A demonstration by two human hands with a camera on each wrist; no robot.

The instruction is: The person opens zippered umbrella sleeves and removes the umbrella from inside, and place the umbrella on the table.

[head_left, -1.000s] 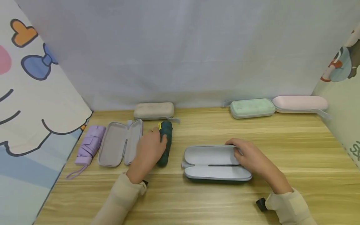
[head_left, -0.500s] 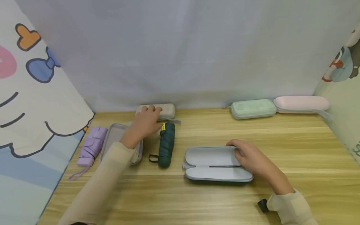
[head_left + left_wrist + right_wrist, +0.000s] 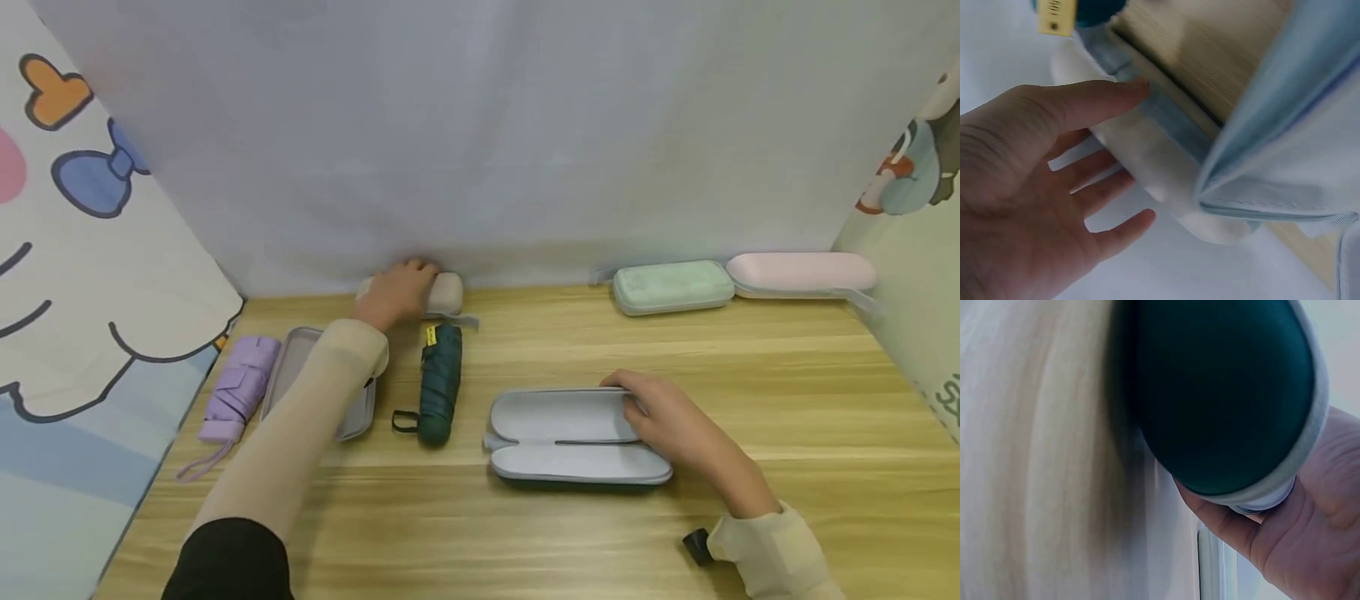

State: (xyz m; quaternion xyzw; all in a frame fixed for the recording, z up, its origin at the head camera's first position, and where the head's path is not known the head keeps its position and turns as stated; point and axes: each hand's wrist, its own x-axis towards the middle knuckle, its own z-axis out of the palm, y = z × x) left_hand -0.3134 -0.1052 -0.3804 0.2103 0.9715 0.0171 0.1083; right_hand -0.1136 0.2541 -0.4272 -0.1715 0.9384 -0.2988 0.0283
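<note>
My left hand (image 3: 399, 293) reaches over a beige zip case (image 3: 447, 293) at the back of the table. In the left wrist view, the thumb (image 3: 1110, 103) lies over the case's zip side and the spread fingers reach along its far side; a firm grip does not show. My right hand (image 3: 662, 414) holds the right end of an unfolded dark green zip case (image 3: 573, 462) with pale lining, thumb inside the back half; its green shell (image 3: 1229, 394) fills the right wrist view. A dark green folding umbrella (image 3: 441, 383) lies between the hands, strap toward the left.
A purple folding umbrella (image 3: 238, 387) lies at the left, beside an unfolded grey-lined case (image 3: 292, 350) partly hidden under my left forearm. A mint case (image 3: 673, 288) and a pink case (image 3: 801, 275) rest against the back curtain (image 3: 525, 150) at the right.
My left hand has let go of the green umbrella, leaving it on the table, and moved back to the beige case. My right hand keeps its hold on the green case.
</note>
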